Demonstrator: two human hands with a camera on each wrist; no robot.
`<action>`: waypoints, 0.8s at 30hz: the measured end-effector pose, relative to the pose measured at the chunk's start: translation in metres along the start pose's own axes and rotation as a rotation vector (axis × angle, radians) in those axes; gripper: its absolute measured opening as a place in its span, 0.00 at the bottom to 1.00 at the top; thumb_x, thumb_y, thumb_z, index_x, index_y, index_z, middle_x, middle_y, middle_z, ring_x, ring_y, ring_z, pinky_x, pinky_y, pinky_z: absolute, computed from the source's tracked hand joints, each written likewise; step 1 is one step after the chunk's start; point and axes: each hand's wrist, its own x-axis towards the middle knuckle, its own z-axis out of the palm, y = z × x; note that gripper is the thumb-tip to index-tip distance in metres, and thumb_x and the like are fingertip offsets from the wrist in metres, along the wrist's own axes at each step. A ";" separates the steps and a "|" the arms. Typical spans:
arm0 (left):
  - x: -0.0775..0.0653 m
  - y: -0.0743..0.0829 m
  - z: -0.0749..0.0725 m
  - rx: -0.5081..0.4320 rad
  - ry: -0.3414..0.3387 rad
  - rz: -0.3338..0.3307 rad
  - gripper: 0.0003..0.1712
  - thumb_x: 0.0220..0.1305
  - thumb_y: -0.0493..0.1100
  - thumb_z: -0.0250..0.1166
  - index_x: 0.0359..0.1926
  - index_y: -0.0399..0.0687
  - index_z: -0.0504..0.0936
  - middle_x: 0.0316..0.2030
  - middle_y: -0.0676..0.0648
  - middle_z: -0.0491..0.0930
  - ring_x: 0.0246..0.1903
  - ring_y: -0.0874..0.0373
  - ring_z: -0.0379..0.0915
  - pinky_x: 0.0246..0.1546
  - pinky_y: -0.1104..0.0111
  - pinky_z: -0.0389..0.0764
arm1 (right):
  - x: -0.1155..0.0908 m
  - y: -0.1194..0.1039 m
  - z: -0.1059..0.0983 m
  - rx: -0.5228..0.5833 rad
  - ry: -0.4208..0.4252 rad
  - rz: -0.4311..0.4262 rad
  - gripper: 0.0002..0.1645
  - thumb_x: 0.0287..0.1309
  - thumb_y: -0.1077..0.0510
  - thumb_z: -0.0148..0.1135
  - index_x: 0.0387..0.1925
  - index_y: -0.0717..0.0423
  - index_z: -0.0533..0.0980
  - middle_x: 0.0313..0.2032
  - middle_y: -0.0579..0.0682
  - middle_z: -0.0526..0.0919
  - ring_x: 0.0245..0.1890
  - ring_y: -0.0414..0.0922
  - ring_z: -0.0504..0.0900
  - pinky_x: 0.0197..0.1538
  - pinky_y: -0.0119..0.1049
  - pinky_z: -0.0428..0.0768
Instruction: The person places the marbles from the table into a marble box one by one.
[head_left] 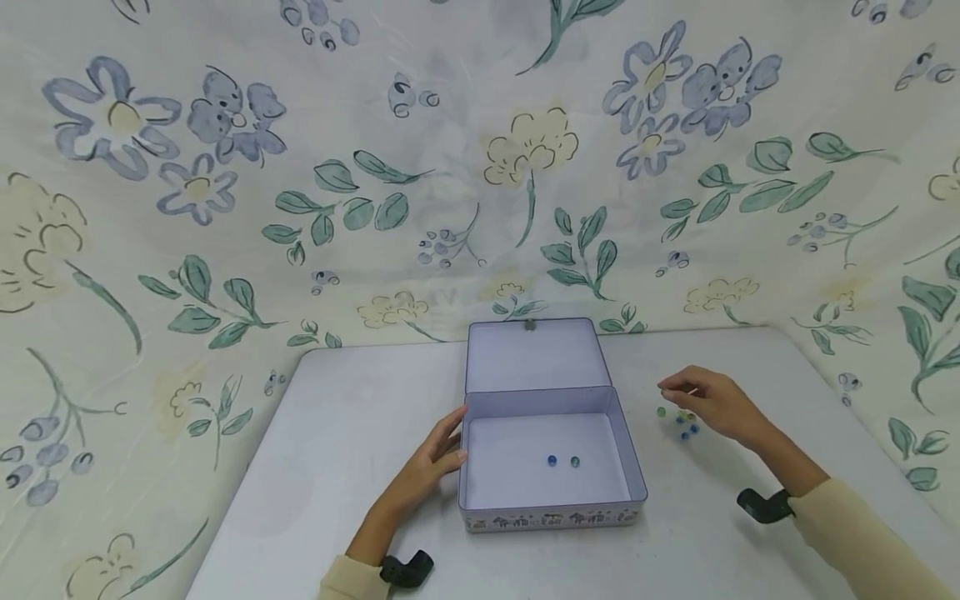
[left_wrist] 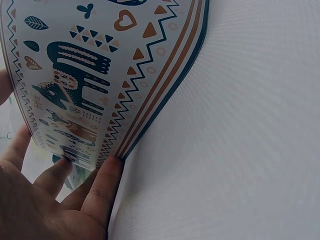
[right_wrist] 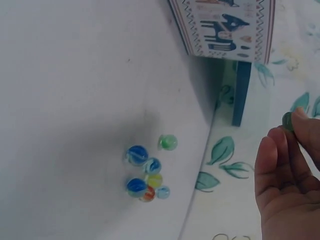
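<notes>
An open lavender tin box (head_left: 555, 518) stands on the table, its hinged lid (head_left: 536, 358) tilted back. Two marbles lie inside: a blue marble (head_left: 552, 460) and a greenish marble (head_left: 575, 462). My left hand (head_left: 426, 457) rests its fingertips against the box's left outer wall, printed with animals (left_wrist: 75, 80). To the right of the box, my right hand (head_left: 712, 404) pinches a green marble (right_wrist: 287, 121) between thumb and fingertips, above the table. Below it sits a loose cluster of several marbles, among them a light green marble (right_wrist: 168, 142) and a blue marble (right_wrist: 137, 155).
The white table (head_left: 345, 417) runs back to a wall hung with flower-printed cloth (head_left: 450, 183). A dark wrist device shows on each arm, below cream sleeves (head_left: 862, 533).
</notes>
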 end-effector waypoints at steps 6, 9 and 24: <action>-0.001 -0.001 0.000 -0.005 -0.004 -0.017 0.39 0.74 0.43 0.55 0.79 0.65 0.49 0.80 0.45 0.42 0.77 0.32 0.43 0.70 0.38 0.61 | 0.005 -0.013 0.005 0.003 -0.022 -0.055 0.12 0.67 0.58 0.63 0.49 0.55 0.82 0.43 0.49 0.85 0.40 0.34 0.82 0.42 0.26 0.83; 0.001 0.000 -0.001 0.005 -0.008 -0.001 0.39 0.74 0.43 0.55 0.79 0.64 0.49 0.80 0.45 0.42 0.77 0.32 0.43 0.71 0.38 0.60 | 0.008 -0.023 0.008 0.021 -0.023 -0.100 0.10 0.66 0.59 0.63 0.48 0.53 0.82 0.43 0.47 0.86 0.40 0.34 0.82 0.43 0.27 0.83; 0.002 0.002 0.000 0.002 0.003 -0.022 0.39 0.74 0.43 0.56 0.79 0.65 0.49 0.80 0.45 0.42 0.77 0.34 0.44 0.69 0.40 0.64 | 0.028 -0.066 0.034 0.116 -0.127 -0.227 0.10 0.64 0.61 0.64 0.46 0.56 0.84 0.39 0.43 0.83 0.37 0.36 0.79 0.42 0.27 0.82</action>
